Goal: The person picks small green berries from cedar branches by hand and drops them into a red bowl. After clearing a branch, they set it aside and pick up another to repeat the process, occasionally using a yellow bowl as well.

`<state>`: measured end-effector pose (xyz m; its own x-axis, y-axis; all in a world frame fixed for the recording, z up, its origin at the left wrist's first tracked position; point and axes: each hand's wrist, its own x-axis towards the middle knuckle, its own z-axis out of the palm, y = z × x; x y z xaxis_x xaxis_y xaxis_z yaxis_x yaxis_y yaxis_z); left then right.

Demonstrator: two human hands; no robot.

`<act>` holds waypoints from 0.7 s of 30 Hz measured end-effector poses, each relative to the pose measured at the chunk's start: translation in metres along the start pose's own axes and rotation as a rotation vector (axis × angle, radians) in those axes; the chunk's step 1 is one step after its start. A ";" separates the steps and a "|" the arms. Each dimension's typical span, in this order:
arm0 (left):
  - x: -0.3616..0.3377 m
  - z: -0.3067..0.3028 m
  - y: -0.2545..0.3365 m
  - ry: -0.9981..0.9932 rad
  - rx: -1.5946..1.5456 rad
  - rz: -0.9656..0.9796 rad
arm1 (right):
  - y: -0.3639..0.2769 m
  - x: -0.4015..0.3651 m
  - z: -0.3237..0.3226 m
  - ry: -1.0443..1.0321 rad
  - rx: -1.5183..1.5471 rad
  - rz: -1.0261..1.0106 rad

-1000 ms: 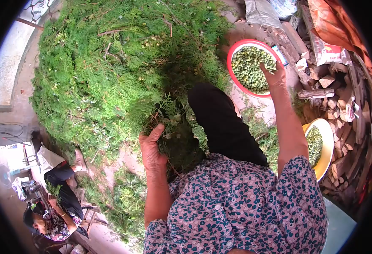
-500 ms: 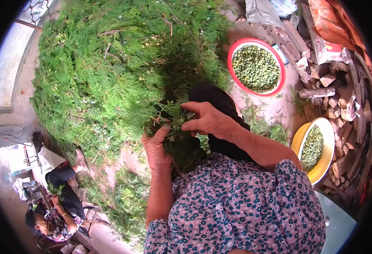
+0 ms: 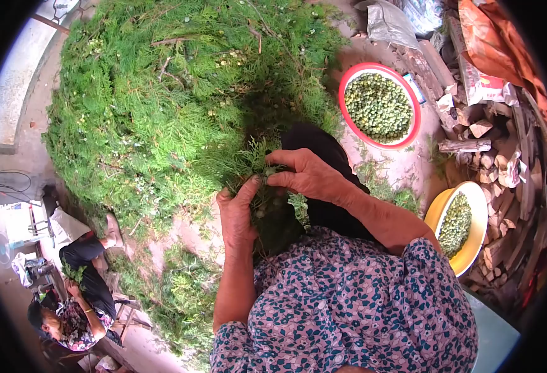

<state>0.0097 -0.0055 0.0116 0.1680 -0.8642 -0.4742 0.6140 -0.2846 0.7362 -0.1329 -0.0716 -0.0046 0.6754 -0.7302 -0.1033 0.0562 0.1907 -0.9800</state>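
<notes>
In the head view, my left hand (image 3: 239,214) is closed around the stem end of a leafy evergreen sprig (image 3: 248,160), held over my lap. From the other side, my right hand (image 3: 310,177) has its thumb and index finger curled in on the same sprig, close to small round green cones. Whether a cone sits between those fingertips is hard to make out. Dark cloth (image 3: 276,224) lies across my lap beneath both hands. Beyond them spreads a big heap of cut evergreen branches (image 3: 143,118).
A red-rimmed basin (image 3: 418,115) and a yellow basin (image 3: 436,211), both holding green cones, stand on the right. Split firewood (image 3: 497,211) is stacked beyond them. A seated person (image 3: 90,286) at lower left holds greenery. Loose sprigs (image 3: 186,292) litter the floor.
The sprig has turned slightly and its leafy tip points further up. My left thumb has shifted up and right, nearer my right fingers. The camera view has tilted a little.
</notes>
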 end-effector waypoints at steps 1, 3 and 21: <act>0.001 0.001 -0.001 0.030 -0.007 0.033 | 0.001 0.000 0.001 0.033 -0.054 -0.035; 0.002 0.001 -0.007 0.061 -0.014 0.066 | 0.015 0.003 0.001 0.083 -0.259 -0.203; 0.000 0.005 -0.010 0.014 -0.002 0.078 | 0.020 -0.001 0.006 0.001 0.329 0.072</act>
<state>-0.0007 -0.0044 0.0065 0.2262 -0.8777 -0.4224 0.6004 -0.2159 0.7700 -0.1278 -0.0631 -0.0230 0.6854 -0.7079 -0.1706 0.2426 0.4429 -0.8631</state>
